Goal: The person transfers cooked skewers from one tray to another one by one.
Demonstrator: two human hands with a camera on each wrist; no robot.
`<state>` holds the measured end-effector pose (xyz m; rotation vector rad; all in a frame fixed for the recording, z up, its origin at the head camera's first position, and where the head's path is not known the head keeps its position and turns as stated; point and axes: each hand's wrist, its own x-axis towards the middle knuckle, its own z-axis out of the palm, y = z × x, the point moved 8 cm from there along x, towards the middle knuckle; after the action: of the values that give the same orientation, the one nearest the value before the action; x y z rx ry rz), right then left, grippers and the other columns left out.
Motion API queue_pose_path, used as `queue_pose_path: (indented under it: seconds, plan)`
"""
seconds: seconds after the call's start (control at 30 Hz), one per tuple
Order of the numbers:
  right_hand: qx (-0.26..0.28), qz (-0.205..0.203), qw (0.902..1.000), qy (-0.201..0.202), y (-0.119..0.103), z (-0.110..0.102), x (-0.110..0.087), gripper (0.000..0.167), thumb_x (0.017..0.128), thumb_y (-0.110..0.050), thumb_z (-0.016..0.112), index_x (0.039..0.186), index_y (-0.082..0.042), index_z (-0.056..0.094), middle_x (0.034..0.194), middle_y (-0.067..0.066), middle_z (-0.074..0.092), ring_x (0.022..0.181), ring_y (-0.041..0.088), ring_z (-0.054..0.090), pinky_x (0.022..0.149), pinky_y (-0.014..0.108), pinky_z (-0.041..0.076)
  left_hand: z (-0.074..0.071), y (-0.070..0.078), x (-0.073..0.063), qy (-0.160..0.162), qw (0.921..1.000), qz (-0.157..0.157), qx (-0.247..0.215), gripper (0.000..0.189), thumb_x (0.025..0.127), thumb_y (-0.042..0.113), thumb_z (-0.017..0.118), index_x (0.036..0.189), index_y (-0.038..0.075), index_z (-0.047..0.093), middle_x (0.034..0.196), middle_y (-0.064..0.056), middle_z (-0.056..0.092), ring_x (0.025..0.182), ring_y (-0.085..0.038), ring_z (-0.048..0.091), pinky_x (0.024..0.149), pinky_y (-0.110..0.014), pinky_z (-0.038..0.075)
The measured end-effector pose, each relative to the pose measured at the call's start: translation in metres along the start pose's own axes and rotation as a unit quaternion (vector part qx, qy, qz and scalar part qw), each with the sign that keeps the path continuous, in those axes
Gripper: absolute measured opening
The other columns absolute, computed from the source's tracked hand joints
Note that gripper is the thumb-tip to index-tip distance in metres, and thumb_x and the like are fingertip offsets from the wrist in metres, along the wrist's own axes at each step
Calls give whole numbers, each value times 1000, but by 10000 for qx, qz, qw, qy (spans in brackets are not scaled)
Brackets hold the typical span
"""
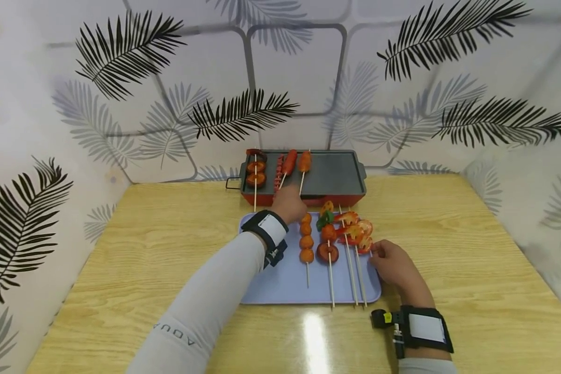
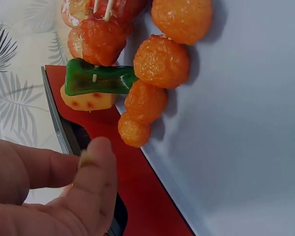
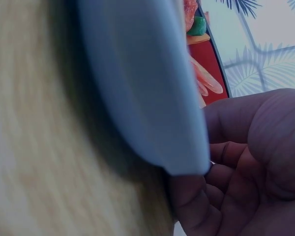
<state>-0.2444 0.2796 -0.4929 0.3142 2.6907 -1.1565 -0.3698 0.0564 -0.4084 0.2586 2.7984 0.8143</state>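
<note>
My left hand [image 1: 290, 203] is at the front edge of the grill [image 1: 337, 176], its thumb and finger pinching a thin wooden skewer stick at the lower end of an orange-brown sausage skewer [image 1: 304, 162]. A red sausage skewer [image 1: 289, 162] lies just left of it, its stick also running toward the hand. In the left wrist view the fingertips [image 2: 96, 152] meet, but little of the stick shows. My right hand [image 1: 399, 266] grips the right rim of the pale blue tray [image 1: 280, 285]; in the right wrist view, fingers [image 3: 189, 194] curl under the tray's edge.
Also on the grill are a red spiral skewer [image 1: 278, 171] and a mushroom skewer [image 1: 255, 179] at its left end. The tray bears an orange ball skewer [image 1: 306, 242], a mixed vegetable skewer [image 1: 328, 252] and red pepper-like skewers [image 1: 352, 232]. A patterned wall [image 1: 299, 67] stands behind.
</note>
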Motion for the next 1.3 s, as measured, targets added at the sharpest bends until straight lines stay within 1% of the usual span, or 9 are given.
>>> queue_pose_path:
  seconds: [0.2,0.37,0.5,0.57,0.7,0.83,1.0,1.1,1.3]
  plan:
    - [-1,-1,10000,3,-2,-1,0,32,95,-8,57,123,8,55,102,18,57,89,30,55,69,37,46,-1,2,-8,-143,9998,-101,-53,30,86,3,64,115,-4,58,102,-16,60,87,-29,58,68,-32,46]
    - [-8,-26,10000,15,-3,-1,-1,32,95,-8,57,122,8,55,102,19,58,88,29,55,68,36,46,2,3,-12,-352,9973,-226,-608,34,88,0,59,121,-5,50,100,-16,55,71,-24,53,57,-30,43]
    - [68,31,10000,8,-2,0,-1,31,95,-8,57,122,8,55,100,18,57,87,29,54,67,35,45,8,1,-15,-443,9820,-457,-1777,36,91,-4,53,126,-2,45,99,-16,52,52,-19,43,44,-27,36]
    - [80,61,9999,4,-1,0,-1,31,95,-8,57,122,7,55,100,17,56,88,29,54,67,35,45,12,1,-18,-475,9692,-580,-2347,40,92,-6,51,130,2,43,101,-15,49,51,-17,38,43,-27,32]
    - [20,74,10000,28,-1,0,0,31,95,-9,56,123,7,55,101,18,57,89,29,54,69,36,45,20,1,-23,-472,9480,-701,-3069,46,91,-9,49,133,7,42,102,-12,46,55,-17,35,46,-27,28]
    - [6,70,10000,53,0,0,0,32,95,-9,57,123,7,55,101,18,57,88,29,54,68,36,46,26,-2,-27,-454,9367,-661,-3408,45,90,-12,50,130,6,44,102,-12,47,58,-18,37,47,-27,28]
    - [44,76,10000,28,0,0,-1,32,95,-9,56,123,8,54,101,19,57,88,30,54,67,35,46,37,-15,-32,-519,9332,-651,-3494,39,90,-11,50,124,6,48,119,-15,49,67,-18,41,50,-26,33]
    - [76,85,9999,7,-1,0,-2,32,96,-9,55,123,8,54,102,19,57,88,30,54,67,35,46,44,-21,-37,-645,9269,-621,-3646,38,90,-10,52,123,7,48,124,-15,46,71,-20,44,52,-26,35]
    - [87,50,9999,15,-1,-1,-2,33,96,-9,54,124,9,54,102,19,57,87,29,54,65,34,45,49,-24,-51,-883,9091,-513,-4038,44,88,-15,52,127,4,46,103,-13,45,67,-20,48,51,-25,40]
